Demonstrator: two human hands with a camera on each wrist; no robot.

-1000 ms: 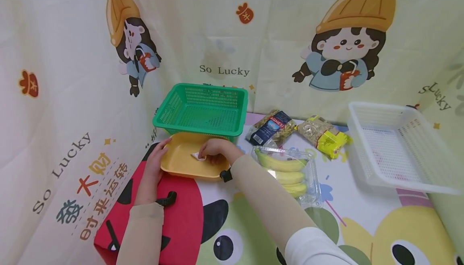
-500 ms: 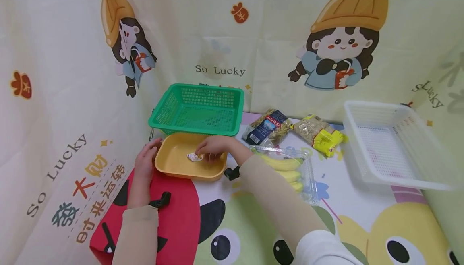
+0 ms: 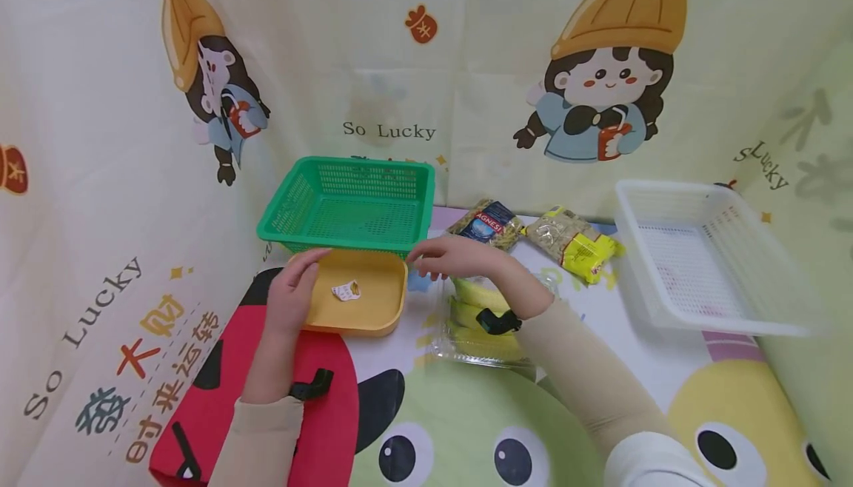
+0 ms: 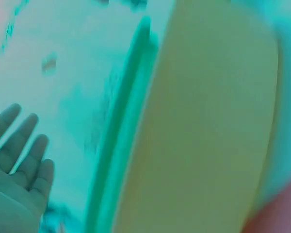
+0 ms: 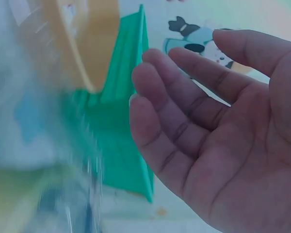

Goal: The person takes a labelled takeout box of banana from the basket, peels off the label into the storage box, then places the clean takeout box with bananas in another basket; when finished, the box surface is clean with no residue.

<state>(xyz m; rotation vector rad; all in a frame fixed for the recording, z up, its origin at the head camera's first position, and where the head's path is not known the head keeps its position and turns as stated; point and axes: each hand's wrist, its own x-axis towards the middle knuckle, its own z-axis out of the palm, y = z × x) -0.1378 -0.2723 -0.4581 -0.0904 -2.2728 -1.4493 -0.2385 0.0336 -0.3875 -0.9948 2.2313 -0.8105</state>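
**Left hand on yellow tray, right hand free above the table**

Cartoon-printed cloth covers the table [image 3: 633,339] and hangs as a backdrop on three sides, with girls in orange hats and "So Lucky" lettering.

Shallow yellow plastic tray [image 3: 373,309] sits at near left on the red patch of the cloth, touching or just in front of the green perforated plastic basket [image 3: 346,209] at far left. Small white crumpled wrapper [image 3: 346,291] lies loose inside the tray, near its middle, nothing holding it.

Left hand [image 3: 293,294] rests on the tray's left rim, fingers fairly straight and laid over the edge, not curled round it; black wrist strap on the sleeve behind. Left wrist view is blurred: only relaxed fingertips, the tray's yellow side and a green basket edge.

Right hand [image 3: 449,256] hovers just right of the tray's far right corner, fingers loose and extended, holding nothing. Right wrist view shows the palm open [image 5: 223,131], fingers [image 5: 169,111] slightly bent, with tray and green basket beyond, blurred.

Clear plastic clamshell of yellow bananas [image 3: 476,317] lies under the right forearm. Dark blue pasta bag [image 3: 485,223] and yellow-labelled clear food bag [image 3: 571,244] lie at far centre, side by side. White perforated plastic basket [image 3: 700,257] stands at the right, well apart from the tray.
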